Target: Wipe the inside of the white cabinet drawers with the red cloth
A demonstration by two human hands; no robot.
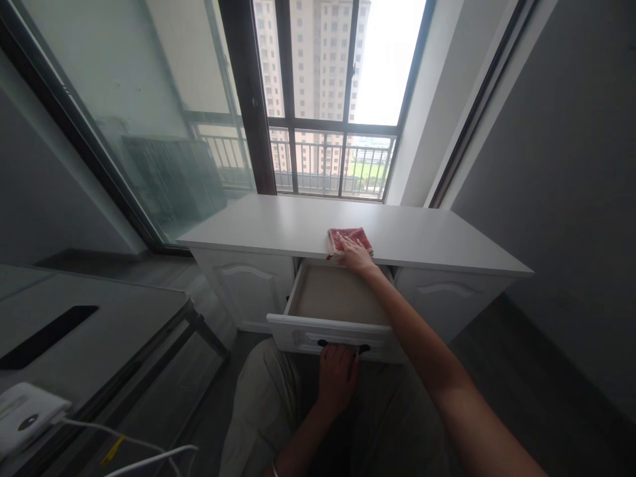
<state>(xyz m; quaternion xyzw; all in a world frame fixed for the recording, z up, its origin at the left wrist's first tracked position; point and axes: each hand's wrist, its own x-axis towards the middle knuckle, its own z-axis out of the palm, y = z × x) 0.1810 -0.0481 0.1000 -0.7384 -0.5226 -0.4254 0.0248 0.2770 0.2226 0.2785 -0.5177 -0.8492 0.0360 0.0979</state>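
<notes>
A folded red-and-white cloth lies at the front edge of the white cabinet top. My right hand rests on it from above, fingers spread and stretched forward over the fabric. Below, the middle drawer is pulled out, and its bare bottom shows inside. My left hand has its fingers curled around the dark drawer handle on the front panel. Much of that handle is hidden behind the hand.
Panelled cabinet doors flank the drawer. At the left stands a grey table with a white device and cables. My knees are close under the drawer. Behind the cabinet is a large window.
</notes>
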